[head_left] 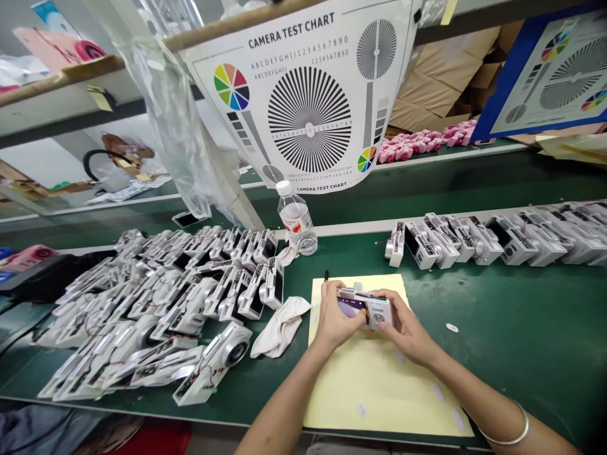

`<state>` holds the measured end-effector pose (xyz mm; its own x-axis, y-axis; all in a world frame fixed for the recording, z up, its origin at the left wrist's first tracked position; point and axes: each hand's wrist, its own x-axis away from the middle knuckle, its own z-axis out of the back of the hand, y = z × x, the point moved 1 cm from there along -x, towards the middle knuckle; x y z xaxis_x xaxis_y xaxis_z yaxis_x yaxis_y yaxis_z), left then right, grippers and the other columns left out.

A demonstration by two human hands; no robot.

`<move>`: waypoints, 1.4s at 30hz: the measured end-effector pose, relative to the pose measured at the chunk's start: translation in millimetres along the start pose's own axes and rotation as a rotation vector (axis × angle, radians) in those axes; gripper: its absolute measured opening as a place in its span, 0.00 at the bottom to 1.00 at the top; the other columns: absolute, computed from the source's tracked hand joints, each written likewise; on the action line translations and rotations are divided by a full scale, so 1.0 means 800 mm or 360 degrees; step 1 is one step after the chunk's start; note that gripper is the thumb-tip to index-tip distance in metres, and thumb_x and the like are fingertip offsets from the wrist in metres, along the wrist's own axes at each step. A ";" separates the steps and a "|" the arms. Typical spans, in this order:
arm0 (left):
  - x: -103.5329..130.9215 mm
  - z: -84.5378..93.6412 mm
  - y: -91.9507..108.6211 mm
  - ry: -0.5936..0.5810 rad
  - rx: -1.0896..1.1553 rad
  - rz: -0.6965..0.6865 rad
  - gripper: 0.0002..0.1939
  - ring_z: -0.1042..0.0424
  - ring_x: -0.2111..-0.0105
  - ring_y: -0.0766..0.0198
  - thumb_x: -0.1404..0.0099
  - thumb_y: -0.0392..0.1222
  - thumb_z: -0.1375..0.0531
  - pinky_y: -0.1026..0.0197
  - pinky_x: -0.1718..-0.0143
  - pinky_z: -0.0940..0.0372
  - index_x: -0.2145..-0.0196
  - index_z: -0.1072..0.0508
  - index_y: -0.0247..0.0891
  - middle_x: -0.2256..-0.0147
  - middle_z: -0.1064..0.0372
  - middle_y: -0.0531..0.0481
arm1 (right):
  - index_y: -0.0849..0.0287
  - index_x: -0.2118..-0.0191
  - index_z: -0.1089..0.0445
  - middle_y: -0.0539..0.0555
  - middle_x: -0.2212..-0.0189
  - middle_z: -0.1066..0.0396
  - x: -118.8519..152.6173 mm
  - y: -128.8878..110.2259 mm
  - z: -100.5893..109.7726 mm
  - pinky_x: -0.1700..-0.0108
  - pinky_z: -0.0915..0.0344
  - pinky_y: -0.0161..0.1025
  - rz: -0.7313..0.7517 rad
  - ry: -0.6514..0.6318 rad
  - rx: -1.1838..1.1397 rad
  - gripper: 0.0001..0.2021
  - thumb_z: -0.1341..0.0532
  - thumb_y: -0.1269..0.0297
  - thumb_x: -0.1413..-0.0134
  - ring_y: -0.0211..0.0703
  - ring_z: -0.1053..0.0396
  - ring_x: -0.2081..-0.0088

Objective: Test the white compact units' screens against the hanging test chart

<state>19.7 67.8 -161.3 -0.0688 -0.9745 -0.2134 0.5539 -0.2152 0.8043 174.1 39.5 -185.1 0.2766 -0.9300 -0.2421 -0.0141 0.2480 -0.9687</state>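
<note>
A small white camera (pixel 379 309) is held between both hands above a yellow sheet (pixel 374 385), its lit screen turned towards me. My left hand (pixel 336 316) grips the camera's left end, with the thumb over the screen. Around the right end, my right hand (pixel 405 325) has its thumb near the buttons and its fingers on the top edge. Beyond the hands hangs a printed camera test chart (pixel 309 107). A crumpled white cloth (pixel 281 328) lies left of the sheet.
Many white cameras (pixel 156 303) cover the green table's left side. Another row of white cameras (pixel 535 237) stands at the back right. A water bottle (pixel 297 221) stands behind the sheet. A small white oval piece (pixel 452 328) lies to the right.
</note>
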 end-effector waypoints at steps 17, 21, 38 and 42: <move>0.000 -0.003 0.000 0.0050 -0.0048 0.0000 0.18 0.42 0.65 0.62 0.58 0.36 0.41 0.60 0.63 0.42 0.68 0.44 0.39 0.68 0.47 0.51 | 0.54 0.51 0.46 0.56 0.53 0.42 -0.002 -0.002 -0.001 0.51 0.40 0.42 0.0091 0.0036 0.0245 0.21 0.46 0.71 0.53 0.46 0.40 0.51; 0.001 -0.004 0.002 0.0074 -0.0054 -0.0006 0.18 0.42 0.65 0.61 0.58 0.36 0.42 0.59 0.62 0.42 0.68 0.45 0.39 0.67 0.48 0.51 | 0.54 0.51 0.47 0.57 0.51 0.43 0.000 -0.002 -0.003 0.48 0.43 0.45 0.0101 0.0031 0.0281 0.21 0.46 0.71 0.53 0.48 0.41 0.49; 0.001 -0.001 0.003 0.0041 -0.0044 -0.0119 0.17 0.41 0.63 0.59 0.57 0.36 0.44 0.56 0.61 0.40 0.67 0.43 0.37 0.66 0.46 0.48 | 0.53 0.51 0.47 0.56 0.53 0.43 -0.003 -0.004 0.001 0.60 0.32 0.38 0.0013 -0.0005 0.0067 0.19 0.46 0.68 0.50 0.44 0.37 0.55; 0.001 -0.002 0.004 0.0051 -0.0055 -0.0098 0.17 0.42 0.63 0.60 0.57 0.35 0.43 0.55 0.60 0.40 0.67 0.43 0.38 0.66 0.47 0.49 | 0.54 0.51 0.47 0.56 0.54 0.43 -0.002 -0.004 0.000 0.54 0.36 0.41 0.0015 -0.0003 0.0067 0.19 0.45 0.68 0.51 0.44 0.38 0.55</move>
<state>22.5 66.6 -159.8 -0.0775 -0.9569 -0.2798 0.5779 -0.2718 0.7695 173.9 40.3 -181.7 0.2786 -0.9269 -0.2513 0.0236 0.2682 -0.9631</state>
